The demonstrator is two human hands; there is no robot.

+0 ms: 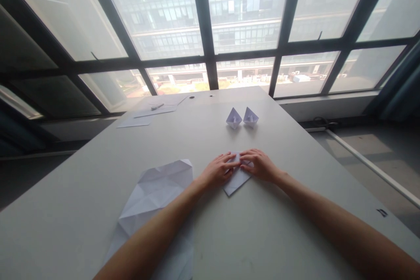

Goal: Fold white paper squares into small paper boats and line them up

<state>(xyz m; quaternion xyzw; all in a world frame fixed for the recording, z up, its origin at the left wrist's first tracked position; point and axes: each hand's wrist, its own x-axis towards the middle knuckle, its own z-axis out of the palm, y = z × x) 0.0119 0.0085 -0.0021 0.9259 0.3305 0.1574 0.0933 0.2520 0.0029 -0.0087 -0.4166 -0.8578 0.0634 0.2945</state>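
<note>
Folded white paper (236, 183) lies on the worktop (282, 232), centre, a little below mid-view, one corner pointing to about 6-7 o'clock. Clock below is centred on it, 12 = windows.

Left hand (220, 169): on the paper from 9 o'clock, fingers stretched over its upper part. Right hand (259, 165): on it from the 2-3 o'clock side, fingers bent, tips close to the left hand's. Grip: both in contact with the paper; can't tell whether either one pinches it or only presses, undersides hidden.

12 o'clock, well apart from the hands: two folded paper shapes, left one (234, 119) and right one (251, 118), each with a pointed peak up, just beside each other.

8-9 o'clock: large creased sheet (157, 192), fold lines all over, left forearm crossing over it.

10 o'clock, far part of worktop: flat sheets (134, 121), a white pen-like item (157, 106) on top.

11 o'clock, near far edge: round dark hole (192, 97).

3-4 o'clock: small dark mark (382, 213) near worktop edge.

Beyond, 10 through 2: dark-framed windows (243, 13), building outside. Dark curtain (402, 83) at 2. White bar (374, 166) along the floor at 3.
</note>
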